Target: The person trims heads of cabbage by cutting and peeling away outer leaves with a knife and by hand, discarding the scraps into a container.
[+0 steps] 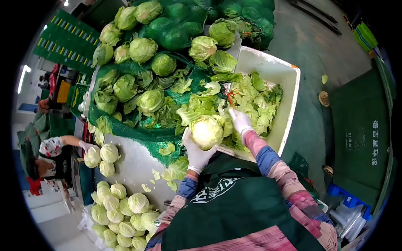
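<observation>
In the head view, my left hand (197,154), in a white glove, grips a pale green cabbage (206,132) from below and its left side. The cabbage's whitish base faces up, and loose outer leaves hang around its far side. My gloved right hand (241,122) is just right of the cabbage, above the near edge of a white box (289,108). Its fingers look closed beside the leaves; what they hold, if anything, is hidden. Pulled-off cabbage leaves (255,102) fill much of the box.
Untrimmed cabbages (143,50) lie on green netting (125,130) across the metal table (130,146). Stripped cabbages (121,209) are piled at lower left. A co-worker's gloved hand (86,146) touches a cabbage at left. A large green bin (356,134) stands at right.
</observation>
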`<action>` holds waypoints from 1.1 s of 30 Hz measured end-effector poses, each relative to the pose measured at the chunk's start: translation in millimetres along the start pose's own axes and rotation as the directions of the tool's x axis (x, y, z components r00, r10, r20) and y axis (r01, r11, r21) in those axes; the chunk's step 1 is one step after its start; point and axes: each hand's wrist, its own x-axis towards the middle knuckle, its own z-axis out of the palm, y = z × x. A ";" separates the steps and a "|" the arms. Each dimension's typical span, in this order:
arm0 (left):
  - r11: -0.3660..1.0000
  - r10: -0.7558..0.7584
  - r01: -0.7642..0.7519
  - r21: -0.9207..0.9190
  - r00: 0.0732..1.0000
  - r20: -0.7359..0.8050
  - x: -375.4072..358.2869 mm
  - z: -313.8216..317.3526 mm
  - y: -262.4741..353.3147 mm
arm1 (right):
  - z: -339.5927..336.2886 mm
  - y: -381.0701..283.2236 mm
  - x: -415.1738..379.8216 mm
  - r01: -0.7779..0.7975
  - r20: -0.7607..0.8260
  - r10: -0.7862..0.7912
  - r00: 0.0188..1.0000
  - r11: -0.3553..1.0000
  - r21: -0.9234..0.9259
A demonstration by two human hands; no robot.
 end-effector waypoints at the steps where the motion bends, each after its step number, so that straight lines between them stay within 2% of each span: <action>1: 1.000 -0.003 0.003 0.009 1.000 -0.009 0.2 -1.9 -6.2 | 4.0 9.8 4.3 -0.016 -0.049 0.015 0.999 1.000 -0.020; 2: 0.996 -0.019 0.019 -0.091 1.000 0.002 -0.3 -3.4 -11.7 | -11.6 -12.5 -9.1 -0.046 -0.011 0.045 0.999 0.995 -0.083; 3: 0.981 -0.039 0.044 -0.189 0.999 0.026 -6.2 -6.5 -17.2 | -14.1 -23.0 -19.4 0.083 -0.019 -0.083 0.996 0.997 -0.001; 5: 0.981 -0.056 0.061 -0.182 0.998 0.035 -5.0 -8.5 -14.5 | -20.1 -68.0 -48.5 0.178 0.019 -0.177 0.984 0.981 -0.074; 7: 0.997 -0.013 0.018 -0.070 0.997 0.070 -2.5 -8.6 -10.7 | -0.6 -77.1 -54.0 0.480 -0.115 -0.525 0.843 0.831 -0.280; 9: 0.998 0.021 -0.017 -0.054 0.997 0.078 -1.7 -8.5 -6.3 | 2.7 -88.3 -45.5 0.448 -0.115 -0.509 0.853 0.827 -0.340; 10: 0.998 0.057 -0.054 -0.035 0.995 0.084 -2.5 -8.2 -5.5 | -4.8 -96.7 -35.2 0.386 0.060 -0.388 0.920 0.869 -0.309; 11: 0.998 0.054 -0.051 -0.035 0.994 0.091 -3.2 -9.1 -7.1 | -9.0 -101.7 -27.5 0.315 0.236 -0.252 0.939 0.904 -0.289; 13: 0.996 0.057 -0.049 -0.074 0.992 0.111 -1.2 -12.2 -13.0 | -4.0 -98.6 -17.8 0.349 0.221 -0.292 0.931 0.888 -0.300; 15: 0.991 0.038 -0.024 -0.129 0.994 0.107 1.6 -11.6 -20.0 | 10.8 -88.3 -0.4 0.430 0.104 -0.418 0.903 0.864 -0.261; 16: 0.986 0.042 -0.024 -0.162 0.993 0.111 0.2 -12.1 -21.3 | 6.4 -88.1 4.6 0.349 0.186 -0.311 0.932 0.908 -0.230; 18: 0.975 0.026 0.001 -0.221 0.992 0.121 -2.9 -14.3 -22.7 | 18.7 -46.4 22.2 0.264 0.123 -0.236 0.964 0.904 -0.336; 19: 0.977 0.032 -0.005 -0.215 0.992 0.120 -5.3 -16.1 -19.5 | 17.7 -14.3 25.0 0.272 0.122 -0.248 0.961 0.927 -0.257; 20: 0.914 -0.069 0.112 -0.391 0.990 0.120 -5.2 -17.3 -14.5 | 20.9 3.7 20.5 0.206 -0.017 -0.220 0.975 0.937 -0.283; 21: 0.802 -0.179 0.226 -0.552 0.974 0.139 -7.2 -18.1 -12.1 | 17.6 16.5 18.6 0.090 0.053 -0.077 0.996 0.938 -0.334; 23: 0.842 -0.209 0.248 -0.479 0.969 0.134 -5.3 -20.2 -15.4 | 13.5 20.7 -3.2 0.077 -0.006 -0.080 0.997 0.981 -0.176; 25: 0.915 -0.161 0.194 -0.353 0.980 0.121 -4.6 -17.9 -13.0 | 17.0 -5.5 -32.6 -0.063 0.053 0.052 0.997 0.971 0.231; 26: 0.950 -0.116 0.142 -0.279 0.988 0.105 -6.2 -12.5 -23.2 | -3.3 -46.7 -59.7 0.093 0.046 -0.101 0.994 0.984 0.149; 27: 0.948 -0.123 0.149 -0.281 0.987 0.108 -7.6 -11.2 -26.2 | -5.2 -63.9 -72.6 0.223 0.042 -0.227 0.973 0.971 0.091; 29: 0.954 -0.120 0.146 -0.263 0.986 0.114 -5.3 -11.6 -26.0 | 9.8 -70.3 -73.4 0.308 -0.018 -0.310 0.951 0.948 -0.083; 30: 0.929 -0.137 0.174 -0.327 0.982 0.132 -4.4 -12.4 -25.1 | 13.3 -67.2 -70.7 0.309 -0.020 -0.312 0.950 0.947 -0.083; 33: 0.937 -0.112 0.145 -0.318 0.986 0.120 -4.3 -10.1 -33.2 | 28.4 -48.5 -52.7 0.381 -0.051 -0.385 0.921 0.921 -0.079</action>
